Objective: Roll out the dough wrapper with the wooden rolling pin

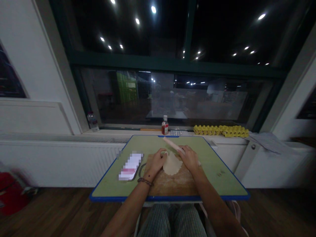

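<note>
- Centrally, a thin, ragged-edged sheet of dough (172,166) lies on a floury wooden board (172,187); taking it as the dial's centre, twelve points towards the window (160,95).
- At nine to ten o'clock, the left hand (157,161) is half curled, fingertips at the dough's edge; whether they pinch it, I cannot tell.
- At two o'clock, the right hand (189,158) is wrapped round the near end of a pale rolling pin (171,143), which slants away towards twelve.
- At three, just past the right wrist, a small pale lump (199,163) is partly hidden.
- At nine, beyond the left hand, a phone (131,166) with a lit, pixelated screen lies on the blue-edged green desk (222,186).
- At twelve, past the desk, stands a small white-capped bottle (165,126) of reddish liquid.
- At two, farther off, are yellow egg trays (219,130).
</note>
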Demonstrator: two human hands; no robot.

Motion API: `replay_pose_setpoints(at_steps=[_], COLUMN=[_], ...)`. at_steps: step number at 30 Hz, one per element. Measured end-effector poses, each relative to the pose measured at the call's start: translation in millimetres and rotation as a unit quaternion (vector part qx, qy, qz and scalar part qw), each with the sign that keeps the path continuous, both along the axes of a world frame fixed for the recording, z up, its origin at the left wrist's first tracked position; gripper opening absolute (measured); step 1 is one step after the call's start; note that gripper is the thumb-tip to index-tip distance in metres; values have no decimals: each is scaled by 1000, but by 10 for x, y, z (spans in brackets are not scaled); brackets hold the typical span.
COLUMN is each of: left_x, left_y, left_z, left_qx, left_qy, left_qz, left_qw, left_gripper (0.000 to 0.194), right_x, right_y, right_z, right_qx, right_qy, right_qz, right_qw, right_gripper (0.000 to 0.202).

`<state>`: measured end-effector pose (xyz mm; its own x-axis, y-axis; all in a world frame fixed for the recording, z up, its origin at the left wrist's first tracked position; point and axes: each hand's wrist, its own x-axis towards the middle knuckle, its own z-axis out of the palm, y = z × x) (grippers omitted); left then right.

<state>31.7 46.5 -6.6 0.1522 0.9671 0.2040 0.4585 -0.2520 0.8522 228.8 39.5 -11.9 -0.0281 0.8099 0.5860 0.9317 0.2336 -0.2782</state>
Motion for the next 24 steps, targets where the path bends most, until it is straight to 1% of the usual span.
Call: replay_pose_setpoints(at_steps=[3, 5, 7, 10, 12, 13, 16, 19, 21, 22, 24], left_x=[-51, -77, -85, -86, -93, -97, -105, -91, -75, -68, -57], left_y=[-70, -77, -57, -27, -31, -40, -77, -80, -49, -26, 26], left_z=[96, 113, 102, 97, 120, 137, 180, 168, 118, 84, 13], left_qx=[58, 89, 104, 102, 110, 125, 209, 289, 302, 294, 259], left_qy=[105, 172, 219, 238, 228, 224, 221, 222, 239, 255, 297], left_qz=[21, 33, 51, 117, 166, 180, 179, 165, 150, 142, 124], left_qw=[993, 981, 969, 959, 953, 950, 936, 917, 911, 910, 911], left_gripper=[28, 29, 27, 22, 25, 26, 22, 17, 20, 22, 27], right_x=[-27, -51, -74, -96, -102, -103, -112, -130, -142, -147, -153], right_y=[-40, -79, -116, -153, -169, -174, -172, -121, -69, -46, -11], right_z=[39, 87, 134, 182, 195, 196, 163, 74, 5, -22, -47], right_qx=[-15, -30, -48, -64, -65, -65, -64, -67, -68, -67, -67], right_qy=[-21, -31, -39, -48, -48, -48, -60, -92, -112, -115, -102], right_qz=[33, 47, 54, 54, 55, 56, 77, 123, 149, 155, 146], right_qw=[999, 998, 997, 995, 995, 995, 993, 986, 980, 979, 982], right_gripper=[30, 30, 31, 32, 32, 32, 31, 30, 29, 28, 28])
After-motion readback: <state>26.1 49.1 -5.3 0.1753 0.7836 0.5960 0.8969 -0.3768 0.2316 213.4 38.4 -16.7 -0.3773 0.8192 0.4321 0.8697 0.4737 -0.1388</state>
